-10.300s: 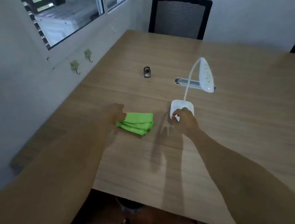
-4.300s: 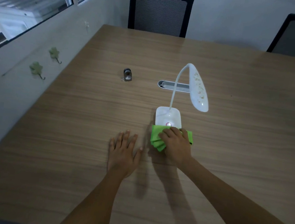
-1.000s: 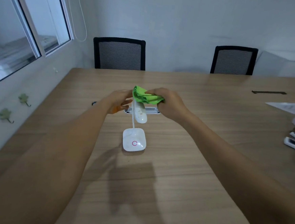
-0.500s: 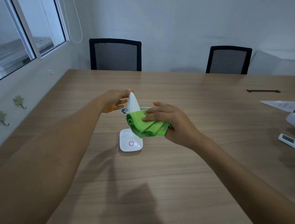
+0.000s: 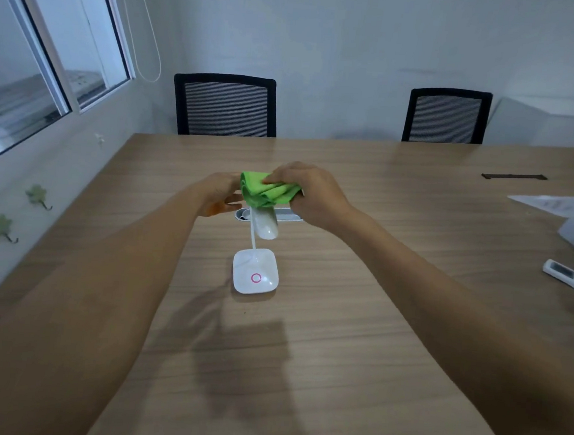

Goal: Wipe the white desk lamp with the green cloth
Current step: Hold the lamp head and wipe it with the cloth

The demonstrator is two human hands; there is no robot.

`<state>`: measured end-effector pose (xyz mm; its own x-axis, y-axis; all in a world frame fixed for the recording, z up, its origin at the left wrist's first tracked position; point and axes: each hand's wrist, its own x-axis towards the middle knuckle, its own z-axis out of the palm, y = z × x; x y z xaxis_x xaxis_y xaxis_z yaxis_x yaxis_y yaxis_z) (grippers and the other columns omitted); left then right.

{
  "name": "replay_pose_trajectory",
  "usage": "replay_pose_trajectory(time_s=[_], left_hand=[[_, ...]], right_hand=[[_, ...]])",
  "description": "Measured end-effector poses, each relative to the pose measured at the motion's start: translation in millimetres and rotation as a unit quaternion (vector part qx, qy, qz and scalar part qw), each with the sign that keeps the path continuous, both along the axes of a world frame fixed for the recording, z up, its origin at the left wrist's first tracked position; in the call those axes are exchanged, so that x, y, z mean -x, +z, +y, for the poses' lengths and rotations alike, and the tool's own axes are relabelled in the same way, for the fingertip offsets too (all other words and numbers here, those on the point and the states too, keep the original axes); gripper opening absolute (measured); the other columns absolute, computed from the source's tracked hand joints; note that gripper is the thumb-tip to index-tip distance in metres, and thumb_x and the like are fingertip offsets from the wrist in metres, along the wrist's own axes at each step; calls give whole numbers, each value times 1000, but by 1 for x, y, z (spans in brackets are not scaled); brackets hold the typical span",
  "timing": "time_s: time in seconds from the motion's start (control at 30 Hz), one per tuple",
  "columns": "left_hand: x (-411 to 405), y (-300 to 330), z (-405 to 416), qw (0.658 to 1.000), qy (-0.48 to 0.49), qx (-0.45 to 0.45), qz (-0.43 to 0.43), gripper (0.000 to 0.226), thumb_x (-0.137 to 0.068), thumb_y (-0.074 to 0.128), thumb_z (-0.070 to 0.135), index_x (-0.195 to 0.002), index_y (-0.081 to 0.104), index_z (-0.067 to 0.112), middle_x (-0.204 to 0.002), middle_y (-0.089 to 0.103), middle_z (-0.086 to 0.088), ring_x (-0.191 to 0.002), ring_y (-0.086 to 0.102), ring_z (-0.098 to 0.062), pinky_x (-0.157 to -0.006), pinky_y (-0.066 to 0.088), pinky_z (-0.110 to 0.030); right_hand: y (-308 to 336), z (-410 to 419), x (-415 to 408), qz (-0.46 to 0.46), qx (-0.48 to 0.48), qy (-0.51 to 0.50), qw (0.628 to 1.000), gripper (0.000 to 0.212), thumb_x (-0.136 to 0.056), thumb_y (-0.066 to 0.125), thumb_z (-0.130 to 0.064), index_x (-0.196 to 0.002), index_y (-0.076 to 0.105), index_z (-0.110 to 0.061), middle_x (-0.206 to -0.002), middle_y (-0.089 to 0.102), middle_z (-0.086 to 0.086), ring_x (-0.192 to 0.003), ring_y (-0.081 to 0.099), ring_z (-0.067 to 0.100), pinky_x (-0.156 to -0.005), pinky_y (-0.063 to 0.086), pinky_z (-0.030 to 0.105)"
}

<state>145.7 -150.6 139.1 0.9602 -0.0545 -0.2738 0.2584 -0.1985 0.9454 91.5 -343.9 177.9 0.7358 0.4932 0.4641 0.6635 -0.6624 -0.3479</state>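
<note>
On the long wooden surface (image 5: 339, 324), we are gripping the bunched green cloth (image 5: 267, 190) in our right hand (image 5: 310, 191) over the white gooseneck desk lamp (image 5: 255, 273); left hand (image 5: 219, 193) fingers are curling beside it. Two black mesh chairs (image 5: 224, 106) are facing us.

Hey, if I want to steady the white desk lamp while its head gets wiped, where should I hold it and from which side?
Probably hold the white desk lamp's square base, pressing down from above. It lies flat and broad on the wooden table and is uncovered, while the thin neck looks bendy and the head is under the green cloth in the right hand.
</note>
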Motion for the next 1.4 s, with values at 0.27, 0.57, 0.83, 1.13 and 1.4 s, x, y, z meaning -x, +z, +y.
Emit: replay_pose_trajectory(time_s=[0.27, 0.57, 0.83, 1.13, 1.4], left_hand=[[-5, 0, 8, 1000, -23, 1, -4, 38, -85, 64, 38, -119, 66, 22, -130, 63, 0, -122, 56, -19, -108, 42, -39], [-1, 3, 4, 1000, -14, 19, 15, 38, -88, 61, 35, -124, 62, 23, -120, 63, 6, -110, 58, -15, -102, 43, -31], [-3, 0, 2, 1000, 3, 4, 14, 11, -86, 63, 33, -92, 65, 24, -112, 66, 4, -108, 58, -15, -99, 48, -31], [-2, 2, 3, 1000, 0, -10, 11, 44, -81, 67, 40, -121, 64, 23, -129, 64, 4, -122, 56, -16, -102, 47, -33], [-2, 1, 0, 1000, 0, -1, 16, 39, -87, 61, 39, -122, 63, 21, -130, 62, 4, -125, 54, -16, -109, 41, -37]], right_hand=[[-11, -15, 44, -74, 66, 80, 992, 40, -72, 42, -16, -98, 71, -25, -111, 71, 3, -103, 64, 29, -84, 51, 44], [-37, -46, 71, -141, -56, 21, 988, 46, -67, 43, -9, -104, 69, -18, -116, 68, 5, -113, 57, 28, -90, 42, 39], [-22, 0, 13, 30, -172, -44, 984, 64, -61, 44, 14, -116, 62, -12, -120, 65, 15, -109, 57, 32, -97, 47, 41], [-64, -18, 34, 28, -147, -51, 987, 66, -58, 40, 9, -117, 63, -13, -125, 63, 14, -113, 57, 30, -97, 40, 24], [-60, -23, 45, 26, -245, -82, 966, 65, -58, 40, 7, -115, 63, -12, -120, 65, 12, -111, 58, 27, -98, 45, 36]])
